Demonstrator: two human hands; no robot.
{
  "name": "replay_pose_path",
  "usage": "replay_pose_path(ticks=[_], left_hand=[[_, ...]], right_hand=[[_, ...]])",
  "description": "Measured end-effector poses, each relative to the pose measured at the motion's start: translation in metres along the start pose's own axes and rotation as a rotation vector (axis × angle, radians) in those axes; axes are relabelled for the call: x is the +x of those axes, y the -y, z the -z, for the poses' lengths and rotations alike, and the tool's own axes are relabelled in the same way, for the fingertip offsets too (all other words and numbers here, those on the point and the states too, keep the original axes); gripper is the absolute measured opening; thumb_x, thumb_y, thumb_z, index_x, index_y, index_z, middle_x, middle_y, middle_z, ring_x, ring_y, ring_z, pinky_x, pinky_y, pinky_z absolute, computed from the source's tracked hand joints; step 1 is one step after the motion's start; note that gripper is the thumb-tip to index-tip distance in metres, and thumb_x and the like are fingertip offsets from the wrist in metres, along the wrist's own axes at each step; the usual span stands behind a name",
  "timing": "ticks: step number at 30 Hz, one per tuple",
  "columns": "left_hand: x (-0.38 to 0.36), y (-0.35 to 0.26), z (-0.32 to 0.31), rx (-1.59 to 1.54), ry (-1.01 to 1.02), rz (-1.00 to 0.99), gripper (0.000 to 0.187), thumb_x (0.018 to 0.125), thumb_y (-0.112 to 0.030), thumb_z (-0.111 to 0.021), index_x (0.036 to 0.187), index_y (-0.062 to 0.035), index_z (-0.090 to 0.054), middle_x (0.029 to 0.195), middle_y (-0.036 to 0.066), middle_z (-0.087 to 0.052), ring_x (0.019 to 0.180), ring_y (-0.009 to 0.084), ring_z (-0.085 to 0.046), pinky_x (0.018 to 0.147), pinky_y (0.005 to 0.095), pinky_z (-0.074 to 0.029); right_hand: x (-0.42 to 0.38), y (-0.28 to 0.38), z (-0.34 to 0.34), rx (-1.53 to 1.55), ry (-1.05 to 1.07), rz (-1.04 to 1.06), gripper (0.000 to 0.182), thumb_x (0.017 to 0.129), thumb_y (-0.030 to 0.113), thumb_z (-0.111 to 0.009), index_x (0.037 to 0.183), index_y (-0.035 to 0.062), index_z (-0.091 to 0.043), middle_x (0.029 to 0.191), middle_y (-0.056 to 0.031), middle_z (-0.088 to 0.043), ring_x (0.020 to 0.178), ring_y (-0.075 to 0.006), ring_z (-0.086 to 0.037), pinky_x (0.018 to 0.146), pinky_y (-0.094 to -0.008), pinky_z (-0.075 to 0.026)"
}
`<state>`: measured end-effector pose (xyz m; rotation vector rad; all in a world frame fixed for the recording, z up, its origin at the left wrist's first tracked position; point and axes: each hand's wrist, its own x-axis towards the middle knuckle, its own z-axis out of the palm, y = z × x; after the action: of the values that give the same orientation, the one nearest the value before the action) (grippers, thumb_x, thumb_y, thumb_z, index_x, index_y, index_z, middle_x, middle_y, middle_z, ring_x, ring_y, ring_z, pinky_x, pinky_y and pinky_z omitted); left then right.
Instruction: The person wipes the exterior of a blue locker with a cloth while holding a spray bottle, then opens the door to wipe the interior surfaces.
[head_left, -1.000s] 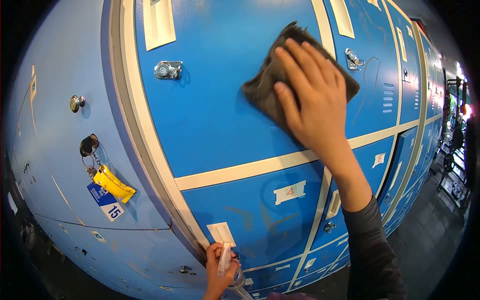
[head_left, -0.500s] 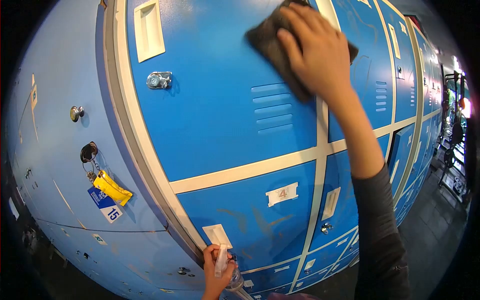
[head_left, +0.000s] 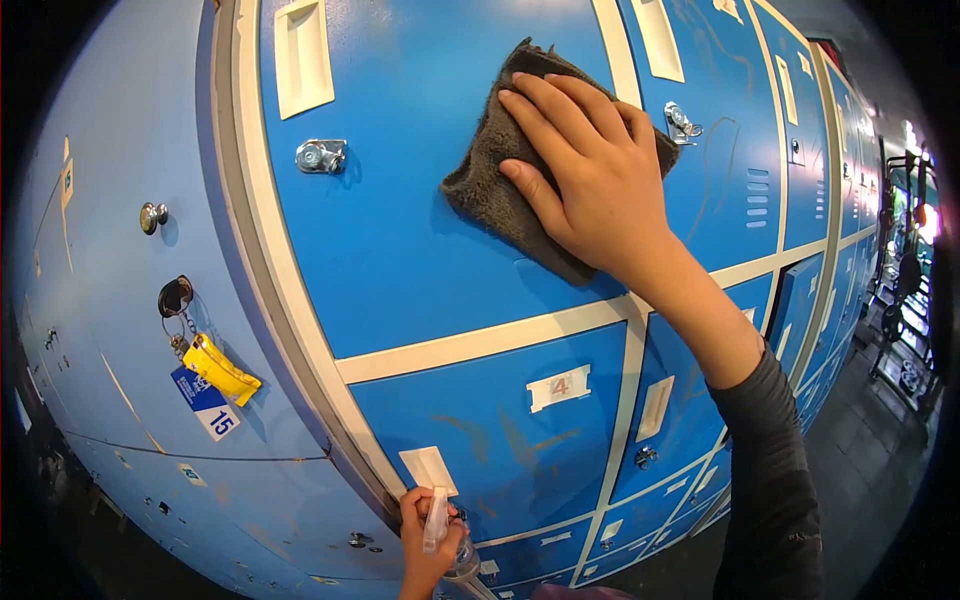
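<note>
My right hand (head_left: pixel 590 165) presses a dark grey cloth (head_left: pixel 490 185) flat against the upper blue locker door (head_left: pixel 400 250). The fingers lie spread over the cloth, and its folds cover the door's vent slots. Low in the view, my left hand (head_left: pixel 430 545) is wrapped round a clear spray bottle (head_left: pixel 465 560) with a whitish trigger (head_left: pixel 436 520). The bottle is beside the white handle (head_left: pixel 428 470) of the locker marked 4. Brownish smears (head_left: pixel 520 440) show on that lower door.
Keys with a yellow tag (head_left: pixel 222 368) and a blue-and-white number 15 tag (head_left: pixel 207 403) hang from the left locker. Metal locks (head_left: pixel 320 156) stick out from the doors. A door stands ajar (head_left: pixel 797 305) on the right, beyond which lies dark floor (head_left: pixel 850 430).
My right hand has moved down and slightly left with the cloth, now over the vent slots. My left hand with the spray bottle has barely shifted.
</note>
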<state>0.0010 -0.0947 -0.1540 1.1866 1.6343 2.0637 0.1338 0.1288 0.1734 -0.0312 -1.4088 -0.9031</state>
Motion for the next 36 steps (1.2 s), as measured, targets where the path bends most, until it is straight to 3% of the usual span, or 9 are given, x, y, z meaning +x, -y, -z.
replay_pose_path(ticks=[6, 8, 12, 14, 21, 30, 31, 34, 36], left_hand=[[0.000, 0.003, 0.000, 0.009, -0.010, 0.005, 0.055, 0.074, 0.007, -0.058, 0.122, -0.0056, -0.035, 0.091, 0.010, -0.052, 0.074, 0.0169, -0.056, 0.062, 0.0315, -0.055], [-0.001, 0.003, 0.000, 0.005, -0.007, 0.002, 0.054, 0.074, 0.007, -0.058, 0.121, -0.0055, -0.035, 0.091, 0.010, -0.052, 0.073, 0.0169, -0.056, 0.062, 0.0313, -0.055], [-0.001, -0.002, -0.001, 0.012, -0.001, -0.007, 0.053, 0.074, 0.007, -0.057, 0.121, -0.0055, -0.035, 0.091, 0.011, -0.052, 0.073, 0.0169, -0.056, 0.063, 0.0317, -0.055], [-0.001, -0.003, -0.002, -0.013, -0.004, -0.009, 0.053, 0.074, 0.007, -0.056, 0.121, -0.0054, -0.035, 0.091, 0.011, -0.052, 0.073, 0.0167, -0.056, 0.063, 0.0312, -0.055], [-0.001, 0.001, -0.002, -0.034, 0.000, -0.024, 0.054, 0.075, 0.005, -0.057, 0.122, -0.0051, -0.034, 0.091, 0.011, -0.052, 0.072, 0.0165, -0.056, 0.063, 0.0297, -0.053], [-0.002, 0.000, -0.002, -0.022, 0.005, -0.007, 0.055, 0.075, 0.006, -0.057, 0.123, -0.0054, -0.034, 0.092, 0.011, -0.051, 0.072, 0.0162, -0.055, 0.063, 0.0315, -0.054], [-0.001, 0.001, -0.002, -0.019, 0.002, -0.006, 0.055, 0.075, 0.007, -0.057, 0.123, -0.0055, -0.034, 0.092, 0.011, -0.051, 0.072, 0.0163, -0.056, 0.063, 0.0316, -0.054], [-0.002, 0.001, 0.000, -0.025, -0.004, -0.002, 0.052, 0.077, 0.008, -0.058, 0.122, -0.0036, -0.034, 0.091, 0.011, -0.054, 0.073, 0.0173, -0.059, 0.064, 0.0303, -0.054], [-0.001, 0.000, -0.001, -0.036, 0.000, -0.006, 0.052, 0.076, 0.008, -0.058, 0.122, -0.0035, -0.034, 0.091, 0.011, -0.053, 0.074, 0.0172, -0.059, 0.064, 0.0303, -0.054]], right_hand=[[0.043, -0.043, -0.023, -0.086, -0.125, -0.105, 0.037, 0.084, 0.035, -0.060, 0.111, 0.0091, -0.063, 0.117, -0.0022, -0.058, 0.111, -0.0204, -0.051, 0.087, -0.0433, -0.037], [0.063, -0.051, -0.012, -0.073, -0.094, -0.194, 0.031, 0.090, 0.028, -0.054, 0.108, 0.0043, -0.064, 0.117, -0.0112, -0.060, 0.111, -0.0295, -0.053, 0.089, -0.0450, -0.040], [0.069, -0.054, -0.016, -0.056, -0.119, -0.226, 0.030, 0.090, 0.027, -0.054, 0.109, 0.0050, -0.063, 0.116, -0.0104, -0.059, 0.109, -0.0292, -0.053, 0.086, -0.0454, -0.040], [0.054, -0.043, -0.020, -0.059, -0.067, -0.212, 0.035, 0.088, 0.033, -0.058, 0.116, 0.0131, -0.063, 0.123, -0.0050, -0.059, 0.114, -0.0250, -0.052, 0.089, -0.0408, -0.037], [-0.018, 0.040, 0.009, 0.108, 0.074, -0.069, 0.045, 0.078, 0.033, -0.066, 0.114, 0.0060, -0.064, 0.125, -0.0052, -0.054, 0.114, -0.0217, -0.048, 0.086, -0.0424, -0.036], [0.047, -0.049, -0.034, -0.064, -0.190, -0.129, 0.032, 0.083, 0.035, -0.061, 0.104, 0.0118, -0.064, 0.116, -0.0005, -0.061, 0.110, -0.0229, -0.052, 0.083, -0.0432, -0.037], [0.060, -0.042, -0.012, -0.011, -0.138, -0.151, 0.032, 0.089, 0.025, -0.055, 0.110, 0.0029, -0.061, 0.115, -0.0111, -0.059, 0.107, -0.0305, -0.053, 0.087, -0.0442, -0.040], [0.064, -0.045, -0.013, 0.029, -0.078, -0.199, 0.034, 0.088, 0.027, -0.054, 0.112, 0.0020, -0.059, 0.121, -0.0128, -0.057, 0.113, -0.0320, -0.051, 0.092, -0.0460, -0.038], [0.055, -0.044, -0.022, -0.007, -0.155, -0.102, 0.034, 0.086, 0.031, -0.059, 0.111, 0.0076, -0.062, 0.118, -0.0070, -0.061, 0.111, -0.0276, -0.053, 0.088, -0.0425, -0.039]])
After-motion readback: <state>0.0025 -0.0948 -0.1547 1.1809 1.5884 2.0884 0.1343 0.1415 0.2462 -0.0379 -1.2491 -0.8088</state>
